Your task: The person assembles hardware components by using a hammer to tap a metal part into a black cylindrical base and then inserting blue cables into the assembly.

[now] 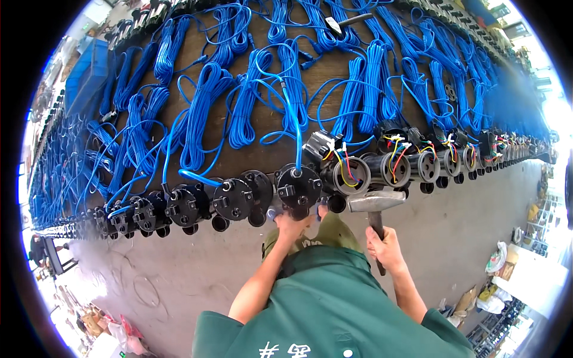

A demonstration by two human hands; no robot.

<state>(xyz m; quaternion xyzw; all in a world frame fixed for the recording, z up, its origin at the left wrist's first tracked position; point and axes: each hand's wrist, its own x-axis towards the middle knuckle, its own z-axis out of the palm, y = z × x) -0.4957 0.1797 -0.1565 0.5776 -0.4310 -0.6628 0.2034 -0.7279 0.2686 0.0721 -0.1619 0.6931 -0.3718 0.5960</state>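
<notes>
A long row of black round pump housings lines the front edge of a brown workbench (334, 71). My left hand (292, 225) grips the underside of one capped black housing (298, 186) with a blue cable running up from it. In my right hand (385, 247) is a hammer (377, 201) held by its dark handle, its grey metal head lying level just below an open housing (351, 174) that shows red, yellow and black wires. Housings to the left have black caps; those to the right are open with wires showing.
Several coiled bundles of blue cable (245, 113) cover the bench top. A blue crate (86, 74) stands at the far left. The grey concrete floor (179, 268) lies below, with bags and boxes (495, 280) at the lower right and clutter at the lower left.
</notes>
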